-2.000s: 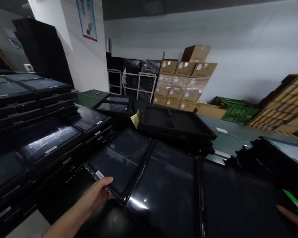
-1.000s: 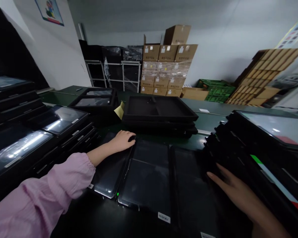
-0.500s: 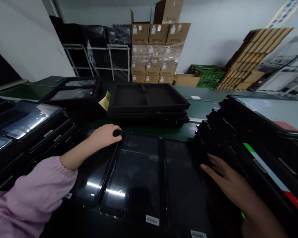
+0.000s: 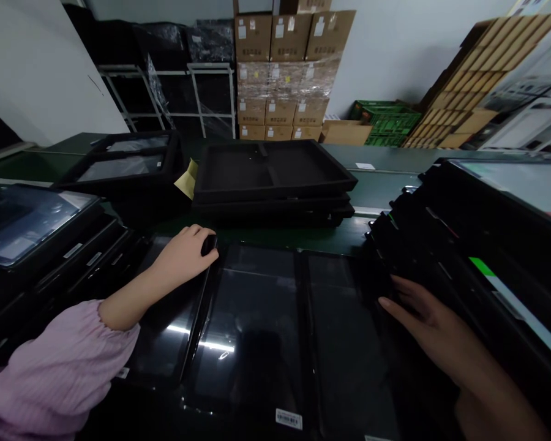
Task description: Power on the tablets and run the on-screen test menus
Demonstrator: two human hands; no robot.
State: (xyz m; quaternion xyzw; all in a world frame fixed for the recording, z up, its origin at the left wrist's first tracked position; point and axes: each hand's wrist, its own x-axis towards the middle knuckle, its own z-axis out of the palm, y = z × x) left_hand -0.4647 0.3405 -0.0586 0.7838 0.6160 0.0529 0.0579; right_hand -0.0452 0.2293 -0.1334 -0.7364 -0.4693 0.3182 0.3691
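Left hand gripping the far corner of a tablet while the right lies against a tray stack.

The left hand (image 4: 183,254) is curling its fingers (image 4: 201,244) over the top edge of the left tablet (image 4: 168,324), which is lying flat on the desk (image 4: 381,187) beside two more tablets (image 4: 252,318). The right hand (image 4: 434,334) is resting with fingers spread against the trays (image 4: 445,245). Lifting the tablet looks like the step in hand; it calls for a firm edge grip. Boxes (image 4: 284,73) are standing behind.
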